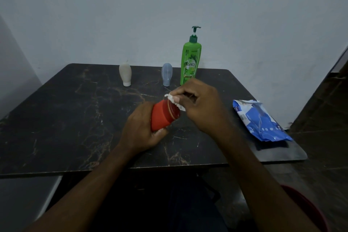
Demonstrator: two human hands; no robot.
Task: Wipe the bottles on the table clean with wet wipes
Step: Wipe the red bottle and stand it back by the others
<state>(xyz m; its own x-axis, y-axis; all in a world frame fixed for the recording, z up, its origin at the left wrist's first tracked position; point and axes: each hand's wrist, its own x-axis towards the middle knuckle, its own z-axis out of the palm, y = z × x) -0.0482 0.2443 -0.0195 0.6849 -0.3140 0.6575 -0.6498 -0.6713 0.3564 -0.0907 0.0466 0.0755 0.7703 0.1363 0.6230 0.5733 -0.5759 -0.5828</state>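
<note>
Red bottle [162,117] held tilted above the table [56,118], left hand [140,130] gripping its base. Right hand [201,103] pinches wet wipe [174,100] against its top. Green pump bottle [190,58] behind; wipes pack [259,120] right.

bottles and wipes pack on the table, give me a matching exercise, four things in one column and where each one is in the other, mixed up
Things:
1. red bottle
2. green pump bottle
3. wet wipes pack
4. white squeeze bottle

Places:
A. lying flat near the table's right edge
B. standing cap-down at the back, furthest left
C. held off the table in the left hand
D. standing upright at the back, beside the blue-grey squeeze bottle

Pairs: 1-C, 2-D, 3-A, 4-B
</note>
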